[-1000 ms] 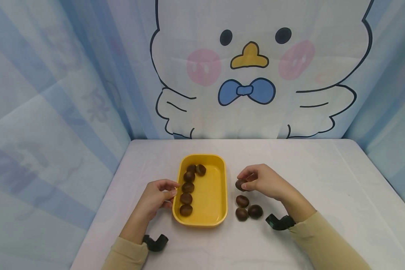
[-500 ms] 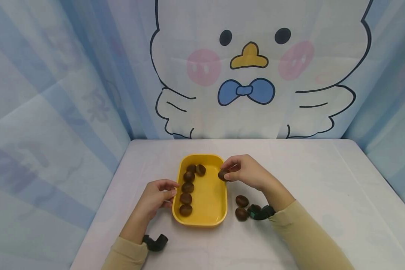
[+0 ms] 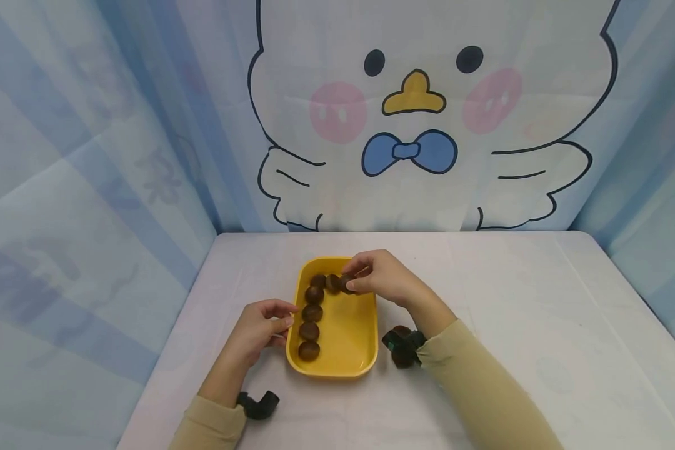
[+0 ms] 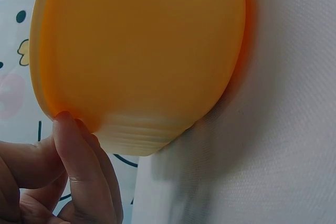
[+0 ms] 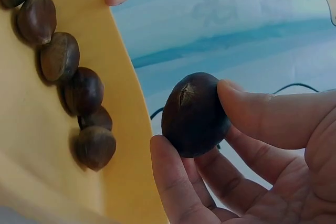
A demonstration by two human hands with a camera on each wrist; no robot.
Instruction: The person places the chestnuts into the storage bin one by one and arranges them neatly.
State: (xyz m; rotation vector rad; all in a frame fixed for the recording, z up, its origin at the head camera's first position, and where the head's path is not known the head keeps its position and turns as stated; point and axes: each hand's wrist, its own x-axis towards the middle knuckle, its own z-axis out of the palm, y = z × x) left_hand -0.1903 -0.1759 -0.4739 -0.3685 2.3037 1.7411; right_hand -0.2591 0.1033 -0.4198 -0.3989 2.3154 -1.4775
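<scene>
From afar, I see the right hand (image 3: 382, 275), half closed, pinching one chestnut (image 5: 191, 119) over the tray (image 3: 345, 334), near six other chestnuts (image 3: 312, 312); I think this fingertip hold suits the narrow place. The left hand (image 3: 263, 322) pinches the tray's rim, probably for steadiness.

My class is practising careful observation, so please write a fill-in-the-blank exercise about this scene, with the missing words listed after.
One chestnut is held in the ____ hand.
Besides that one, ____ chestnuts lie in the tray.
The tray is coloured ____.
The printed bow tie is ____.
Missing words: right; six; yellow; blue.
</scene>
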